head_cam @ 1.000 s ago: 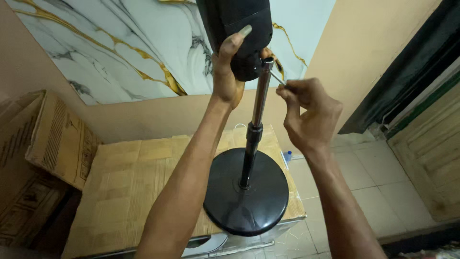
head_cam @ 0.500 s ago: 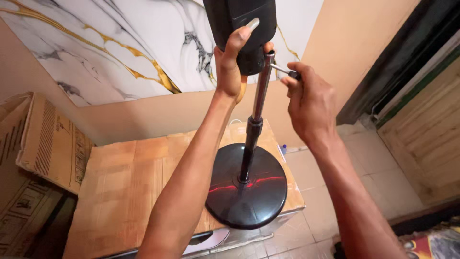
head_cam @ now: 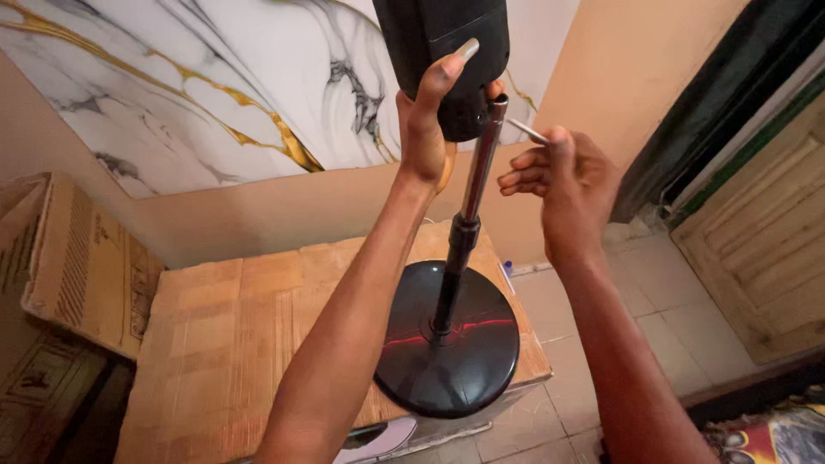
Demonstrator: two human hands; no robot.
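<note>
A fan stand rises in front of me: a round black base [head_cam: 451, 352] on a cardboard sheet, a black and chrome pole [head_cam: 468, 215], and a black housing [head_cam: 438, 43] at the top. My left hand [head_cam: 425, 129] grips the lower part of the black housing where it meets the pole. My right hand [head_cam: 563, 176] hovers just right of the pole's top, pinching a thin metal pin or screw [head_cam: 528, 131] between its fingers. The pin's tip points toward the pole but does not touch it.
The base rests on a flattened cardboard sheet [head_cam: 223, 344] over a low surface. A cardboard box [head_cam: 77, 258] leans at the left. A marble-pattern wall panel [head_cam: 215, 86] is behind. Tiled floor [head_cam: 601, 318] and a wooden door [head_cam: 765, 249] lie to the right.
My right hand has drawn back from the pole's top, taking the thin metal piece a little to the right. My left hand keeps its grip on the housing.
</note>
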